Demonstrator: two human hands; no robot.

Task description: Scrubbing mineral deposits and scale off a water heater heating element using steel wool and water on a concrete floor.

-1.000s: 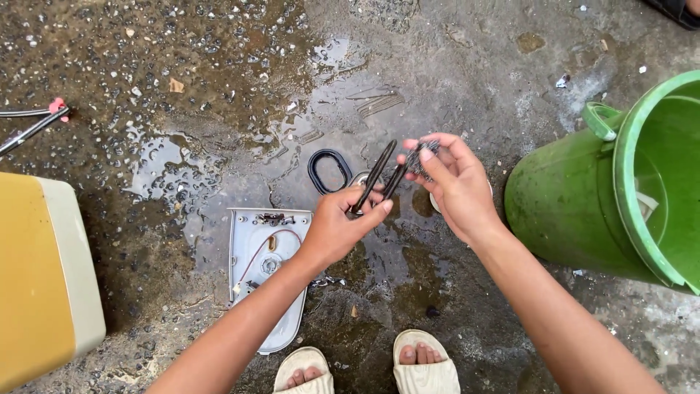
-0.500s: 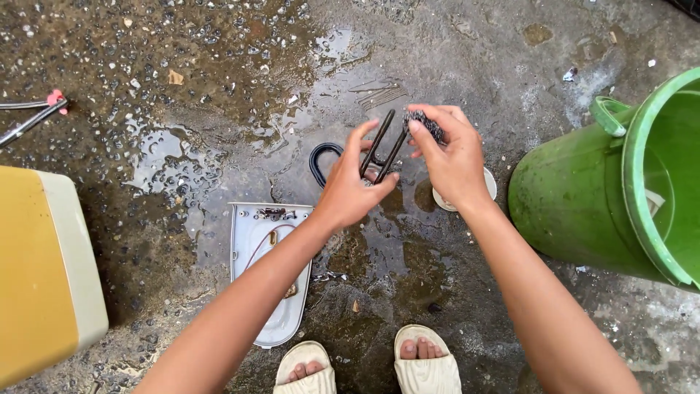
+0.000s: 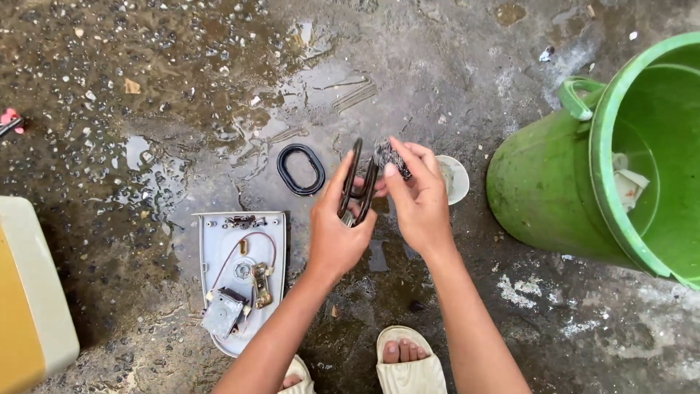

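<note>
Raised nearer the camera than before, the dark metal loop (image 3: 357, 182) stands almost upright (long axis pointing away), clamped in the left hand (image 3: 337, 235); the right hand (image 3: 419, 201) pinches steel wool (image 3: 386, 155) against its top, above wet ground (image 3: 182, 109).

Green bucket (image 3: 554, 182) and yellow-white box (image 3: 29, 292) cut off by frame edges; sandalled feet (image 3: 405, 361) likewise.

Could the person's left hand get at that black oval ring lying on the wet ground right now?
Probably yes, though not at once. The black oval ring lies bare on the ground just beyond the left hand, nothing between them, but that hand is gripping a dark looped metal part.
</note>
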